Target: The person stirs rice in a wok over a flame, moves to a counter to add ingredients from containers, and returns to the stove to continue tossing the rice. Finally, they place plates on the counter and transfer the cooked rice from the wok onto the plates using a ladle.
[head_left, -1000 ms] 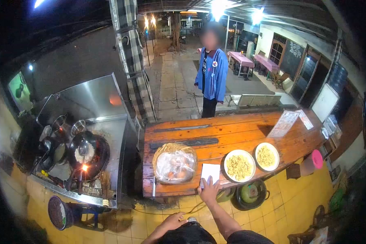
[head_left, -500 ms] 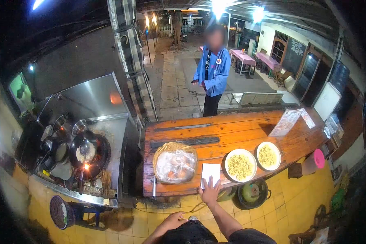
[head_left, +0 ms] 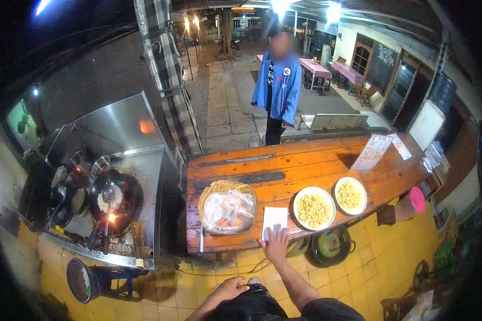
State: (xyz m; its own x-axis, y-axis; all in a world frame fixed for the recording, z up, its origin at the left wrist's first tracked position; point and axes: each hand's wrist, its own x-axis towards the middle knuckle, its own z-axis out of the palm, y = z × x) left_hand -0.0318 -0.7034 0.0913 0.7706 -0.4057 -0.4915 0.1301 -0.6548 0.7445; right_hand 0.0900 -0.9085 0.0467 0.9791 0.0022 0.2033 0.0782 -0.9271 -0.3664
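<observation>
My right hand [head_left: 276, 245] rests on the near end of a white pad of paper [head_left: 275, 218] at the counter's front edge, fingers spread and holding nothing. Low in front of my body hangs my left hand [head_left: 232, 288], empty, with its fingers loosely bent and apart from the thumb. Left of the pad, a woven basket [head_left: 219, 187] holds a clear plastic bag [head_left: 227, 211] whose contents are hard to make out. To the pad's right stand two white bowls of noodles, the nearer bowl [head_left: 333, 214] and the farther bowl [head_left: 365, 200].
A wok [head_left: 136, 206] with pale food and a ladle sits over flame on the stove at left. Across the wooden counter [head_left: 310, 166] stands a person in a blue jacket [head_left: 289, 91]. A menu card [head_left: 372, 152] stands at right. Below are a dark basin [head_left: 318, 259] and purple basket [head_left: 75, 270].
The view has shifted slightly. The person across the counter has lowered their hands to their sides. My right hand remains on the pad, and my left hand stays low.
</observation>
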